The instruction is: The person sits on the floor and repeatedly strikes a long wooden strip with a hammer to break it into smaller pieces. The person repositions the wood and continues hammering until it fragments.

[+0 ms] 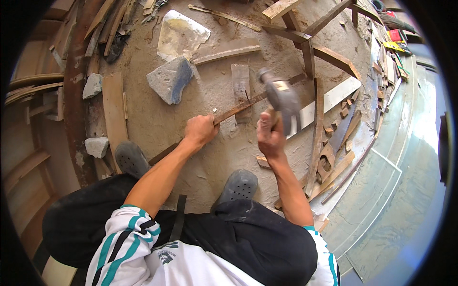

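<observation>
My left hand is closed around a long brown wooden strip, which runs from beside my left foot up toward the right. A thin dark nail seems to stick up from the strip where it crosses a short grey board on the ground. My right hand grips a claw hammer by its handle, just right of the strip. The hammer head is smeared by motion, and much of the handle is hidden by the hand and the head.
A concrete chunk and a pale broken slab lie ahead of my left hand. A wooden frame stands at the far right. A handsaw rests among offcuts, beside greenish sheets. A plank lies at the left.
</observation>
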Tool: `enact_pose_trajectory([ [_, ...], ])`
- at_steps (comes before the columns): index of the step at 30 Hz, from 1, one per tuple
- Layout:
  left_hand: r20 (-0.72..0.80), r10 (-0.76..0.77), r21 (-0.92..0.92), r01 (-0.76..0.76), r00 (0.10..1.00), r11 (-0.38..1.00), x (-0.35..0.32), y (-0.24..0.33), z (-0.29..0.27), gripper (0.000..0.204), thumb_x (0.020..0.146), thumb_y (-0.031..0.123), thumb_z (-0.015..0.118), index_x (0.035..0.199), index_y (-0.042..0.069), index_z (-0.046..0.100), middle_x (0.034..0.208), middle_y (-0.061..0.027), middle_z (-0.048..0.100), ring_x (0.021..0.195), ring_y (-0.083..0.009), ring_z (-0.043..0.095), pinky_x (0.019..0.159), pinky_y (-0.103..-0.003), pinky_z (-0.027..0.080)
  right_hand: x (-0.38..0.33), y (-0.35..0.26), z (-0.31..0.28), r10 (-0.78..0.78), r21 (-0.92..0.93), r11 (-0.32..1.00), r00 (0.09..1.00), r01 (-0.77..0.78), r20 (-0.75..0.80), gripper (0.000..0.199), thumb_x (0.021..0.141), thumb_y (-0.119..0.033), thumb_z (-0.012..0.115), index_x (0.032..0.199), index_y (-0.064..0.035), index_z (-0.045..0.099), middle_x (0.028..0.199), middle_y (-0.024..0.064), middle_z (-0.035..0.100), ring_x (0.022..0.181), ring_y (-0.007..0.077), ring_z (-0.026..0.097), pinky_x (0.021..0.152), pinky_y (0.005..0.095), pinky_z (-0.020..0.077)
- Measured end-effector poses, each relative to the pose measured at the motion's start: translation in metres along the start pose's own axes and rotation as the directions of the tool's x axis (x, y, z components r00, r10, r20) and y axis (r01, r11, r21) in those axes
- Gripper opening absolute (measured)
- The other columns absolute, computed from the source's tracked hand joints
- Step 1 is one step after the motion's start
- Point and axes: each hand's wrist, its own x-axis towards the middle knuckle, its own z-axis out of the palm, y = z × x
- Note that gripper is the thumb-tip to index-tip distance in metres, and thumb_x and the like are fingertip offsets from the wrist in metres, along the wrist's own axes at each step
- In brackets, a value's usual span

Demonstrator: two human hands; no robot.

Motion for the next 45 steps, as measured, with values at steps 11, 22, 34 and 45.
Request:
enact_pose_trajectory([
  [11,-0.004,0.008,0.016,-0.008,1.0,1.0,-0.003,-0.003,0.002,0.029,0.087,0.033,0.07,0.087,0.004,0.071,0.079,-0.0226,0.071,0.076,-0.0412,0.071,0.071,-0.052,0.057,0.0,-0.048,-0.014,0.262,-0.087,0.964,0.956,-0.252,0.132,0.052,0.103,-0.044,0.056,0.13,0.0008,0.06,0.073,0.0223,0.066,0.071,0.0324,0.07,0.063,0.0426,0.0505],
  [22,-0.038,0.02,0.016,-0.019,0.999,1.0,0.003,-0.002,-0.004,0.031,0.084,0.033,0.072,0.089,0.002,0.07,0.077,-0.0227,0.07,0.074,-0.0426,0.07,0.07,-0.053,0.056,-0.007,-0.018,-0.007,0.081,-0.242,0.969,0.988,-0.047,0.132,0.025,0.101,-0.026,0.061,0.103,-0.0013,0.061,0.069,0.0231,0.062,0.063,0.0446,0.064,0.055,0.045,0.0501],
  [34,-0.035,-0.116,-0.713,0.056,0.993,0.699,0.043,0.03,-0.01,0.05,0.098,0.044,0.058,0.105,-0.004,0.073,0.093,-0.0231,0.073,0.089,-0.0347,0.07,0.079,-0.042,0.052,-0.062,0.025,-0.023,0.174,-0.122,0.978,0.984,-0.168,0.04,0.044,0.104,-0.042,0.055,0.122,-0.0022,0.061,0.056,0.009,0.051,0.047,0.0171,0.05,0.048,0.0352,0.0397],
  [45,0.008,-0.128,-0.36,0.122,0.992,0.925,0.056,0.079,-0.049,0.029,0.089,0.03,0.069,0.097,0.003,0.078,0.093,-0.0218,0.074,0.09,-0.039,0.072,0.082,-0.046,0.055,-0.074,0.032,-0.043,0.232,-0.13,0.965,0.973,-0.228,0.015,0.051,0.103,-0.048,0.055,0.086,-0.0001,0.057,0.056,0.0054,0.047,0.053,0.0146,0.044,0.051,0.036,0.0363],
])
